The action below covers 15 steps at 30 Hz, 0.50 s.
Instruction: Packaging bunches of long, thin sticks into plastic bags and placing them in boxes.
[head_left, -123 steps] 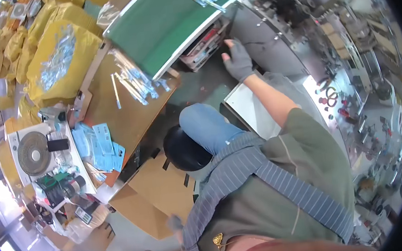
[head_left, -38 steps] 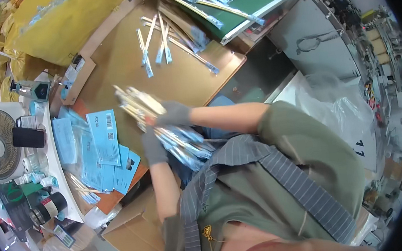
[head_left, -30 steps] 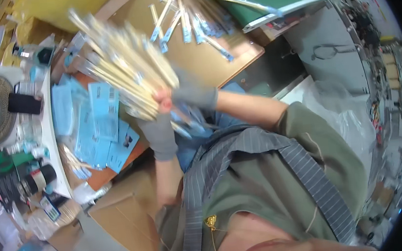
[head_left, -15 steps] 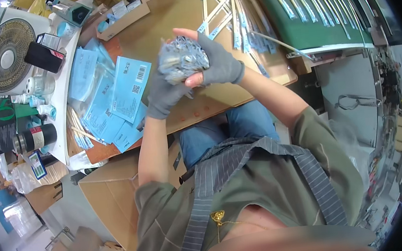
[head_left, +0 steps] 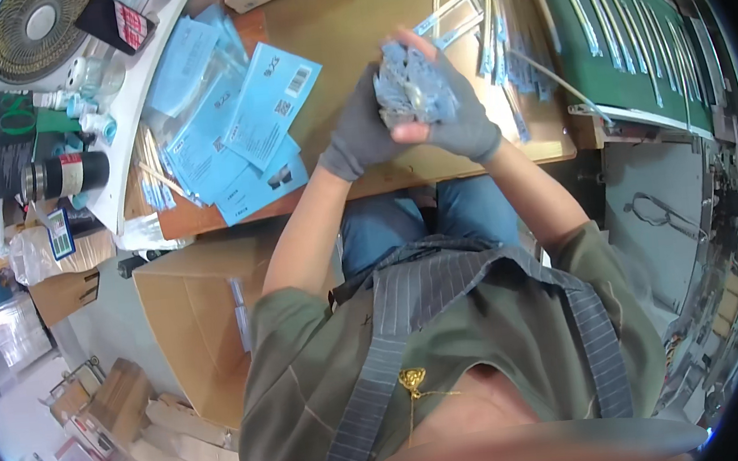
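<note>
Between my two grey fingerless-gloved hands is a bundle of thin sticks in clear and blue wrappers point(head_left: 415, 82), its crumpled wrapper ends facing up. My left hand point(head_left: 360, 132) wraps round its left side. My right hand point(head_left: 465, 117) grips the right side, with bare thumb and fingertips showing. The bundle is above the brown tabletop point(head_left: 355, 16), close to its near edge. Loose wrapped sticks point(head_left: 492, 33) lie to the right of my hands. Flat blue printed bags point(head_left: 270, 106) overlap on the left, and more wrapped sticks point(head_left: 151, 168) lie beside them.
A green conveyor belt point(head_left: 555, 17) carrying a row of wrapped sticks runs along the right. On the left, a white shelf point(head_left: 132, 156) holds a fan point(head_left: 37, 27), a phone point(head_left: 115, 23), bottles and a black flask point(head_left: 66, 175). An open cardboard box point(head_left: 191, 330) stands below the table.
The view has shifted, so the table and its contents sit farther right and partly higher in the picture. My hands still hold the bundle, whose wrapper ends now face up more squarely.
</note>
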### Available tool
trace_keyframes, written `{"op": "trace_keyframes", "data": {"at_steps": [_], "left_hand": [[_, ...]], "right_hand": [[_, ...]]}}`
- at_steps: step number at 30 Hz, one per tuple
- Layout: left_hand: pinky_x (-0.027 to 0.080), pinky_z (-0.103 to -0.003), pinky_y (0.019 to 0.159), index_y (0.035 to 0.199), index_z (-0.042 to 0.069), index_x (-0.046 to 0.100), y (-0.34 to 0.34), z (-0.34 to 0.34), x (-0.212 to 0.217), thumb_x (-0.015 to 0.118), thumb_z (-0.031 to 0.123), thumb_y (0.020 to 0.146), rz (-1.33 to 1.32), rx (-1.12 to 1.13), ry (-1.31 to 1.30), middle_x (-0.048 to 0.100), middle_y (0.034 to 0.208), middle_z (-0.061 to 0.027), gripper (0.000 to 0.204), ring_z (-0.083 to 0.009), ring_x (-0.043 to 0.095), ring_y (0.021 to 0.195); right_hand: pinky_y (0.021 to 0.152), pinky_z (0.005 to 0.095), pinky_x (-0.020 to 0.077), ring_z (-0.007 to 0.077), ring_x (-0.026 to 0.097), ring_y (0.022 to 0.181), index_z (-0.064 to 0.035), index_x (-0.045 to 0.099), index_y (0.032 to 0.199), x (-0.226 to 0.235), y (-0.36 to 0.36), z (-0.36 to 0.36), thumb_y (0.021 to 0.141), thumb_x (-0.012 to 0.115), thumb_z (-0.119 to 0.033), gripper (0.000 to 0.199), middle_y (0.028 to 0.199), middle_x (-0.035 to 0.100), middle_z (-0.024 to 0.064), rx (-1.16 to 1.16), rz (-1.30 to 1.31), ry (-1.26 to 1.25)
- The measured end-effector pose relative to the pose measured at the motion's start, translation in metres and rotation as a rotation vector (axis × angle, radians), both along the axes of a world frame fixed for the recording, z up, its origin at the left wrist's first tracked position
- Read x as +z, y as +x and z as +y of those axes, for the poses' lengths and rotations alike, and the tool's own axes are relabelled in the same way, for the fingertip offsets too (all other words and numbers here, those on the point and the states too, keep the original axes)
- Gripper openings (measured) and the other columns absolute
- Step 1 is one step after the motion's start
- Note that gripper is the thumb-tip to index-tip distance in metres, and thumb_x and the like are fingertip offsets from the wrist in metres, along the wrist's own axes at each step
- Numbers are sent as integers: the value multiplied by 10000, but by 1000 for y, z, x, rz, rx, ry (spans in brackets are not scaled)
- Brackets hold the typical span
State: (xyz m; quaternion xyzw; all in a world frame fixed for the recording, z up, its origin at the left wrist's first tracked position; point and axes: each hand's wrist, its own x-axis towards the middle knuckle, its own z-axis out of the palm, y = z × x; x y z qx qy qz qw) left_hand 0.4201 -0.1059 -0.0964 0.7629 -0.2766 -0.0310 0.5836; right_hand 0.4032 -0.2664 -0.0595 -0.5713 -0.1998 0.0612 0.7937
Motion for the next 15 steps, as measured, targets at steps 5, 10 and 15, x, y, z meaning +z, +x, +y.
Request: {"op": "trace_keyframes", "data": {"at_steps": [5,10,15], "left_hand": [[503,-357,841,1112,9,560,-58,16,6,799,242,640,723,-266,-322,639,994,-116,578,-241,615,924],[456,-346,926,1237,25,479,-115,14,-65,712,419,736,1264,-384,-731,541,1157,-70,679,-184,538,1069],[405,-385,929,1210,-11,501,-50,72,7,699,442,754,-21,459,624,547,1142,-191,672,-331,520,1067]], "right_hand": [[1001,326,356,222,455,1195,2,311,1384,46,-29,17,693,767,-203,852,1320,444,106,-58,-104,-101],[825,316,486,200,611,935,37,535,1210,-14,-24,3,755,692,-169,524,1037,635,122,593,493,53],[739,306,497,191,620,825,-18,314,1409,-7,-46,-12,769,657,-80,729,885,624,102,448,336,171]]}}
